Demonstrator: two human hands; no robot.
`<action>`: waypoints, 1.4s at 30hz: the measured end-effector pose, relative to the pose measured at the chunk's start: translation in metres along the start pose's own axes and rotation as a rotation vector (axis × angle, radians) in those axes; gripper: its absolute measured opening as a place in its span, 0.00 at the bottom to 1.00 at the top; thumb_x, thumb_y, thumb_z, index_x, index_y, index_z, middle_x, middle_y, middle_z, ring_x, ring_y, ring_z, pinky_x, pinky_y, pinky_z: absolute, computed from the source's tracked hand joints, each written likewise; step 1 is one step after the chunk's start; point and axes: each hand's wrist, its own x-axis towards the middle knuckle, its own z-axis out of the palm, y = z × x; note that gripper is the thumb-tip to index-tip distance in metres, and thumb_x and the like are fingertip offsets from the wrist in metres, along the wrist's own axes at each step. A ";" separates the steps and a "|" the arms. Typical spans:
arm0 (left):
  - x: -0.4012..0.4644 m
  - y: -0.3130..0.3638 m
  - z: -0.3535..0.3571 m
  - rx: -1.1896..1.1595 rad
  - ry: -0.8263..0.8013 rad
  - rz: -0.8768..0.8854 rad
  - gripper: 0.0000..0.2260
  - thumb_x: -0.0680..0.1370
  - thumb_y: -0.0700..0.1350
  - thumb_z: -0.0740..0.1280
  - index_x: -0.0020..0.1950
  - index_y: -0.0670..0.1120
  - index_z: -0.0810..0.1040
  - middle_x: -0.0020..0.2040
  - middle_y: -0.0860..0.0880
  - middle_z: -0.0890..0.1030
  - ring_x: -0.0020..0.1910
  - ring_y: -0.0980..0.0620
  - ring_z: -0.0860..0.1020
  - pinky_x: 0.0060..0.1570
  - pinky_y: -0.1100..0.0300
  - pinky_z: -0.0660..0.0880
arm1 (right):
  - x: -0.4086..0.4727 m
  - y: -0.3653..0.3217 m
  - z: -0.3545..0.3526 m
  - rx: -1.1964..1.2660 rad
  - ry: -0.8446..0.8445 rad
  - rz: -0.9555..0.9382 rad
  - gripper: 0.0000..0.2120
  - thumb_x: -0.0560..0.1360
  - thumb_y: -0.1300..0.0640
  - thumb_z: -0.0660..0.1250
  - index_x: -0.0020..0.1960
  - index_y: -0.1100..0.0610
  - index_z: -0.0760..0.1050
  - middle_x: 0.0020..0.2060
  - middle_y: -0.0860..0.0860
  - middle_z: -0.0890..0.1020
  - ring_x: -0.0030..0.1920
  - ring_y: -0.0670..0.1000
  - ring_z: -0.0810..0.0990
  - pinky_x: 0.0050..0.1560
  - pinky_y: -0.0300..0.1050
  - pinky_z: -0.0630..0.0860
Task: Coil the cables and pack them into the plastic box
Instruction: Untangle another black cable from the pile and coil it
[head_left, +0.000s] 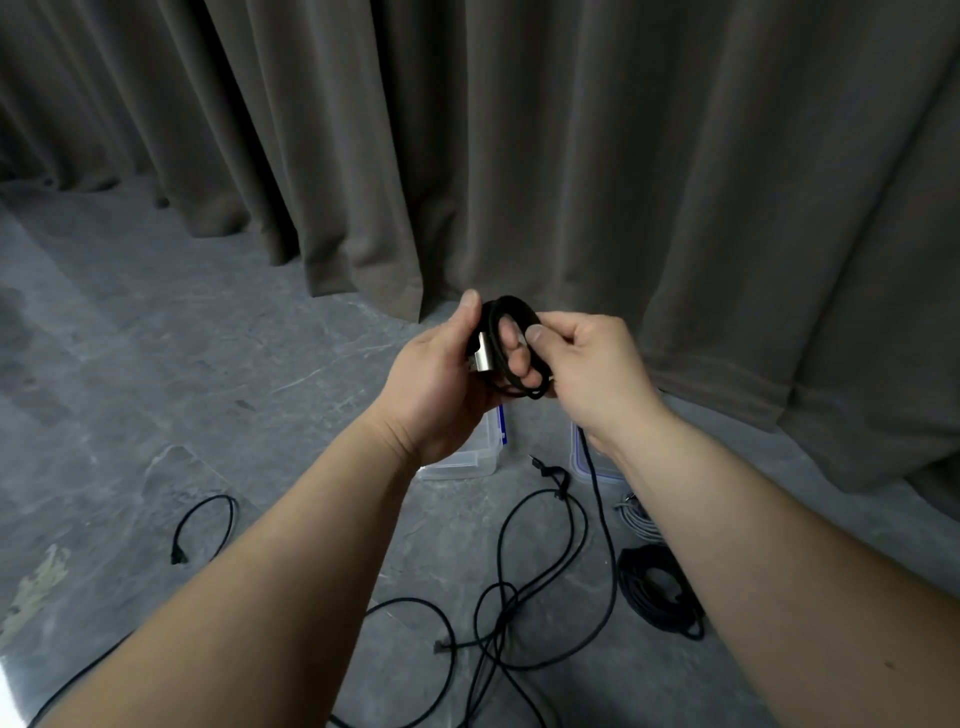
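- Small black coil (511, 345), oval, several tight loops of braided-looking cable, w/ a silver metal plug at its left side; held in mid-air in front of the curtain (571, 156).
- Left hand (441, 379) is curled round the coil's left side: thumb up over the top, fingers seen through the loop's middle.
- Right hand (587, 369) is pinched on the coil's right edge, thumb & forefinger pressed together on the strand; a black tail is seen hanging below this wrist to the floor (156, 364).
- Clear plastic box (462, 462), rounded corners, blue clip, is seen on the floor directly below the hands, partly hidden by the left wrist; a 2nd clear piece (584, 462) w/ blue edge lies just right of it.
- Loose black cables (519, 597) are sprawled in loops on the grey stone-like floor; a short one (202, 525) lies apart at left.
- Dark wound bundle (660, 587) & a grey cable (636, 512) lie by the right forearm.
- Curtain: heavy grey-brown cloth, deep vertical folds.
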 end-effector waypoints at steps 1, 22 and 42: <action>-0.001 0.000 -0.001 0.018 0.002 -0.005 0.21 0.84 0.53 0.51 0.41 0.42 0.73 0.31 0.46 0.75 0.32 0.50 0.77 0.37 0.59 0.78 | -0.001 -0.001 -0.001 0.021 -0.017 0.008 0.14 0.81 0.62 0.59 0.42 0.56 0.80 0.26 0.47 0.79 0.27 0.43 0.74 0.32 0.37 0.72; 0.005 -0.003 -0.008 0.247 0.130 0.047 0.10 0.80 0.45 0.64 0.50 0.39 0.80 0.28 0.53 0.74 0.29 0.58 0.73 0.30 0.67 0.68 | -0.001 0.001 -0.006 -0.085 0.308 -0.111 0.17 0.79 0.61 0.60 0.39 0.42 0.75 0.26 0.42 0.78 0.29 0.41 0.75 0.34 0.43 0.75; 0.010 -0.018 -0.002 0.459 0.095 0.089 0.10 0.80 0.39 0.64 0.53 0.49 0.83 0.31 0.57 0.74 0.33 0.59 0.69 0.34 0.66 0.66 | 0.002 0.019 -0.002 -0.453 0.433 -0.107 0.19 0.80 0.64 0.55 0.70 0.59 0.71 0.56 0.57 0.77 0.53 0.54 0.77 0.45 0.28 0.61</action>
